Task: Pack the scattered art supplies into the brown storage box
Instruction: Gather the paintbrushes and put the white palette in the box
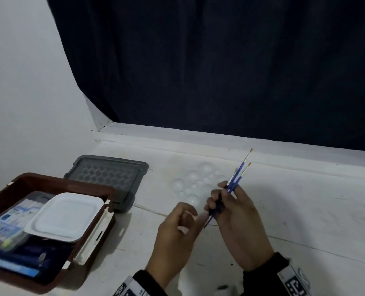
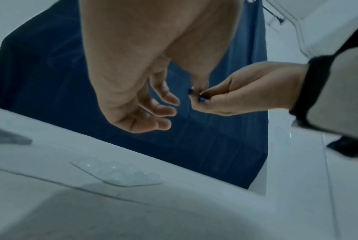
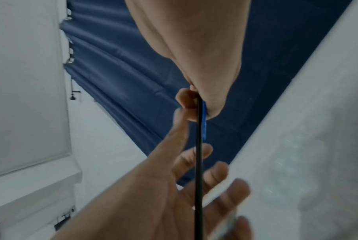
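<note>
My right hand [image 1: 224, 199] grips a small bundle of blue-handled paintbrushes [image 1: 238, 173] above the white table, bristles pointing up and away. My left hand [image 1: 189, 214] hovers just left of the handles' lower ends with its fingers relaxed, holding nothing. In the right wrist view a dark handle [image 3: 198, 162] runs down across my left hand's straight fingers [image 3: 180, 134]. The open brown storage box [image 1: 87, 183] stands at the left and holds a white square palette [image 1: 66, 216] and packs of paint. A clear domed palette [image 1: 195, 180] lies on the table beyond my hands.
A grey latticed lid [image 1: 109, 176] lies behind the brown box. A dark curtain [image 1: 220, 60] hangs along the table's far edge, and a white wall closes the left side. White tabletop [image 1: 305, 210] stretches to the right of my hands.
</note>
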Tool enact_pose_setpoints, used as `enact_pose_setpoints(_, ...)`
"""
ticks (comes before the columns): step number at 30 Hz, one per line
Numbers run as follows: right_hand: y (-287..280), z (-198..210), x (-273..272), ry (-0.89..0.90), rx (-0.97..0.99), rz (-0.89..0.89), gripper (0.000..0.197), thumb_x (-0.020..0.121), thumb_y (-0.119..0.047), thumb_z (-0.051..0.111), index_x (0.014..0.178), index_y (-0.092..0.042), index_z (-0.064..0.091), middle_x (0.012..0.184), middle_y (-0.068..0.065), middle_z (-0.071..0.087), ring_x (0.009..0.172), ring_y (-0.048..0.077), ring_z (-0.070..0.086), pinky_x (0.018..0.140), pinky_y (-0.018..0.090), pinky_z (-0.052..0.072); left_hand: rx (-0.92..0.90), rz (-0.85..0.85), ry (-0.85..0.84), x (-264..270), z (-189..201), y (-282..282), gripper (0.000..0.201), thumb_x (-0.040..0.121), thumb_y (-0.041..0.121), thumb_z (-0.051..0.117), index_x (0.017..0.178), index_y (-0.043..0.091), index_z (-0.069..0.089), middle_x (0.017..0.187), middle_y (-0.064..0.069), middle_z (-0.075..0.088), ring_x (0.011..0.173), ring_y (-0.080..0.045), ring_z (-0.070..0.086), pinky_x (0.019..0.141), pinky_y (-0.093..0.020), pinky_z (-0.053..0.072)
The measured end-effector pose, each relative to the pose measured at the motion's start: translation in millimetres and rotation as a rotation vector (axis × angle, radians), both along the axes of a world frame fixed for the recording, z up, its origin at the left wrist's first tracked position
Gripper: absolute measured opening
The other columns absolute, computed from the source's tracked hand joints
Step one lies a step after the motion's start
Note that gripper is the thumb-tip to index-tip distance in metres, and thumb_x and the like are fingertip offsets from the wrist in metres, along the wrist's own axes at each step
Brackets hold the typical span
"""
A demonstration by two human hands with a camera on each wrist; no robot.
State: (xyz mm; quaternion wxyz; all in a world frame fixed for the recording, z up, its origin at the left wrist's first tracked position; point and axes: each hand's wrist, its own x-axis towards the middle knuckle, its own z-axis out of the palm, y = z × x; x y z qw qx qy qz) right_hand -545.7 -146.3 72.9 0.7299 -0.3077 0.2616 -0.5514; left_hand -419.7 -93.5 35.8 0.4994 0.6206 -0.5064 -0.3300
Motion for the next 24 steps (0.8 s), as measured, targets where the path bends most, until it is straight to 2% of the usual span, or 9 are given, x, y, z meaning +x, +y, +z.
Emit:
enact_pose_setpoints(2,5,22,5,0.003,-0.107,0.051,0.014,0.102,-0.005,0.037,0.104,-0.006,0.05,0.08,0.013,0.053,0.074,0.025,0.054,0.073,0.035,0.051,0.121,-0.014,0.44,1,17,1,0.053,0.084,0.079,0.046,0.098,0.032,0.067,0.092,0.008,0.072,0.086,-0.012,0.068,0.077,-0.032,0.051)
enact_pose_setpoints(4,12,44,15,0.076,-0.199,0.119,0.017,0.104,-0.009,0.036,0.109,-0.006,0.052,0.087,0.015,0.058,0.081,0.026,0.061,0.077,0.037,0.052,0.218,-0.08,0.813,9,33,3,0.06,0.094,0.069,0.036,0.119,0.024,0.067,0.115,-0.002,0.073,0.11,-0.02,0.067,0.095,-0.043,0.047)
enact_pose_setpoints(6,19,64,30,0.171,-0.285,0.161,0.019,0.105,-0.011,0.035,0.115,-0.004,0.05,0.091,0.015,0.062,0.086,0.029,0.065,0.08,0.038,0.054,0.25,-0.102,1.122,21,46,5,0.067,0.094,0.066,0.038,0.125,0.013,0.066,0.121,-0.011,0.07,0.114,-0.027,0.065,0.1,-0.046,0.044)
enact_pose_setpoints(9,28,86,59,0.288,-0.365,0.201,0.02,0.104,-0.011,0.039,0.119,-0.005,0.05,0.093,0.017,0.065,0.089,0.03,0.069,0.088,0.038,0.057,0.219,-0.126,1.376,44,61,13,0.069,0.093,0.063,0.044,0.129,0.007,0.063,0.129,-0.019,0.064,0.117,-0.033,0.062,0.106,-0.046,0.042)
enact_pose_setpoints(12,39,94,90,0.376,-0.387,0.255,0.018,0.102,-0.009,0.044,0.117,-0.011,0.053,0.097,0.016,0.069,0.094,0.032,0.07,0.09,0.04,0.056,0.141,-0.113,1.426,75,70,21,0.054,0.097,0.056,0.044,0.121,0.012,0.063,0.119,-0.015,0.065,0.109,-0.029,0.064,0.101,-0.042,0.044)
enact_pose_setpoints(15,54,98,124,0.43,-0.42,0.309,0.023,0.101,0.0,0.04,0.117,-0.01,0.052,0.096,0.016,0.07,0.095,0.033,0.069,0.092,0.045,0.055,0.108,-0.093,1.44,112,79,29,0.051,0.099,0.053,0.039,0.119,0.011,0.059,0.105,-0.009,0.059,0.102,-0.023,0.054,0.095,-0.037,0.04)
enact_pose_setpoints(18,69,103,158,0.461,-0.46,0.337,0.022,0.102,0.001,0.035,0.118,-0.007,0.049,0.098,0.018,0.069,0.093,0.032,0.07,0.089,0.046,0.055,0.047,-0.076,1.37,148,87,42,0.055,0.098,0.051,0.038,0.097,0.006,0.07,0.093,-0.01,0.068,0.09,-0.021,0.061,0.089,-0.037,0.042)
enact_pose_setpoints(21,72,108,190,0.471,-0.483,0.35,0.018,0.103,-0.001,0.035,0.116,-0.004,0.047,0.096,0.016,0.07,0.088,0.033,0.07,0.078,0.053,0.054,-0.03,-0.031,1.191,190,94,61,0.049,0.098,0.047,0.043,0.114,0.007,0.067,0.111,-0.015,0.072,0.104,-0.029,0.067,0.097,-0.044,0.046)
enact_pose_setpoints(24,63,104,219,0.59,-0.468,0.338,0.014,0.101,0.0,0.04,0.112,-0.002,0.048,0.095,0.019,0.069,0.083,0.03,0.072,0.073,0.035,0.059,-0.131,0.025,0.964,236,96,83,0.036,0.096,0.035,0.049,0.12,0.01,0.059,0.12,-0.016,0.069,0.112,-0.03,0.067,0.1,-0.048,0.045)
